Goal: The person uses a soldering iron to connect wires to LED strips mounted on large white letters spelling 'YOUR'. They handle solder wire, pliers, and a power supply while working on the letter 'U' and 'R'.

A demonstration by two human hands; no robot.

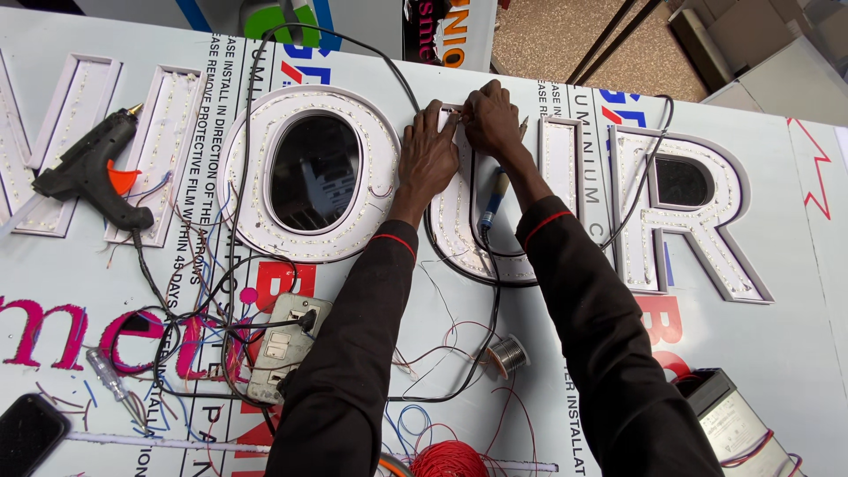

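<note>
Both hands up at top-left arm of white U-shaped channel letter (pixel 459 231), lying face-up on printed panel (pixel 777 291) between O-shaped letter (pixel 311 173) and R-shaped letter (pixel 685 208). Left hand (pixel 427 159) presses flat, fingers spread on letter edge. Right hand (pixel 491 119) pinches small LED module with thin wires (pixel 450 111), blue-handled soldering iron (pixel 495 196) tucked under palm. Looks like wiring step, joining lead at module. Next move likely needs steady pinch, iron tip brought to joint. Solder spool (pixel 509 354) waits near elbow, black glue gun (pixel 93 173) well apart, left.
</note>
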